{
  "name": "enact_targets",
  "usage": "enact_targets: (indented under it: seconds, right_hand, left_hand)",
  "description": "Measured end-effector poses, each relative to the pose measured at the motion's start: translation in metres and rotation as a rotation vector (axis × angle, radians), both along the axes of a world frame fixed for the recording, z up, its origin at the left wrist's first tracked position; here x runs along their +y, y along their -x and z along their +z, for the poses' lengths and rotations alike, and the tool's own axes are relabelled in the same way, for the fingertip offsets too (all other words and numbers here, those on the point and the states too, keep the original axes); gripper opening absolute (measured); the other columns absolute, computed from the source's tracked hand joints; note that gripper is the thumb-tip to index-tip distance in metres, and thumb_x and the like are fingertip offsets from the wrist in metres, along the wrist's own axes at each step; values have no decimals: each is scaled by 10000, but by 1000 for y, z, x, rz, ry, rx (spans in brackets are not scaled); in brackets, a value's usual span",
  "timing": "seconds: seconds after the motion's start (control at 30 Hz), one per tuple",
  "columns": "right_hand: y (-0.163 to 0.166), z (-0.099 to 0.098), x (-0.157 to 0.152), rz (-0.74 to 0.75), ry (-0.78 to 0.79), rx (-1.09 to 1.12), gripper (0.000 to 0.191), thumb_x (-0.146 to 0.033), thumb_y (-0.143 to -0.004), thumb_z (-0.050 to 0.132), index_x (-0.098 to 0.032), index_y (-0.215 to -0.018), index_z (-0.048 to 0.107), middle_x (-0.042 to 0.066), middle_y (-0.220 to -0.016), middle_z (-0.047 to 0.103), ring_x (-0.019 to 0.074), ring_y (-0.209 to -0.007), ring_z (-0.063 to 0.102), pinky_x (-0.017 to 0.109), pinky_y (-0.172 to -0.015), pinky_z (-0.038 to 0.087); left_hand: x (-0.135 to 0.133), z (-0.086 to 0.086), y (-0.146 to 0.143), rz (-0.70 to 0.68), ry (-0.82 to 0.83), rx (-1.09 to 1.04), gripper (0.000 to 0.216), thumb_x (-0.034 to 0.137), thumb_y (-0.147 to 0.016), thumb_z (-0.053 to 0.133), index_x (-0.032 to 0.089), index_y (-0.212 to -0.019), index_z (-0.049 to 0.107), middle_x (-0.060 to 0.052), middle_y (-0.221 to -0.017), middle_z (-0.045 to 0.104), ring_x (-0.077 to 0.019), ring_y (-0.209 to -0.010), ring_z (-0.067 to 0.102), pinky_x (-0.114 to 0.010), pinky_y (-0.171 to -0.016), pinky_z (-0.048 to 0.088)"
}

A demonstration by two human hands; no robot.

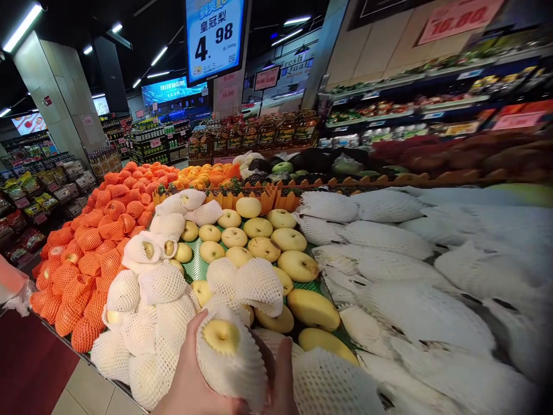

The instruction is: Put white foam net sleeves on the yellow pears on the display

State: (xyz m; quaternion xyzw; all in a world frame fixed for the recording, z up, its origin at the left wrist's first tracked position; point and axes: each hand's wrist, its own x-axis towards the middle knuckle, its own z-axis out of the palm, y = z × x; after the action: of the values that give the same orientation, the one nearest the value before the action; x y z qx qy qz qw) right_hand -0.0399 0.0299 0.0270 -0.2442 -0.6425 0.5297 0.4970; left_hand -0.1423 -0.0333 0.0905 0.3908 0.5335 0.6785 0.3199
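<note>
Near the bottom middle, a pale yellow pear [246,374] in a white foam net is held up in front of me. Its bare end shows through the net's opening. My left hand [194,377] grips it from the left and below. On its right side my right hand [283,377] is closed against it; much of this hand is hidden behind the fruit or cut off by the frame. Just beyond lie bare yellow pears [298,265] on a green mat [196,259]. More netted pears [162,285] are piled to the left.
Fruit in orange foam nets [101,230] is heaped at left. Large fruit in white nets [389,276] fills the right side. A low orange picket fence [250,199] edges the back. A price screen [215,37] hangs above; bottles [268,132] and shelves [401,109] stand beyond.
</note>
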Motion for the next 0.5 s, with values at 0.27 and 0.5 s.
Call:
enact_targets:
  seconds: [0.27, 0.5]
  right_hand:
    - [-4, 31, 7, -5, -21, -203, 804, -514, -793, 675, -326, -1480, 303, 86, -1537, 370, 362, -1406, 365, 569, -1130, 382]
    - [-29, -3, 36, -196, -11, -271, 817, -520, -683, 732, -393, -1411, 382, 45, -1397, 520, 380, -1226, 559, 518, -920, 585]
  left_hand:
    - [16, -5, -18, -157, -89, -655, 1082, 531, -607, 852, 285, -1510, 309, -121, -1454, 503, -377, -1391, 400, -469, -1169, 319]
    - [14, 7, -3, -410, -26, -496, 813, 360, -761, 783, 235, -1476, 417, -69, -1465, 523, -325, -1377, 442, -459, -1175, 299]
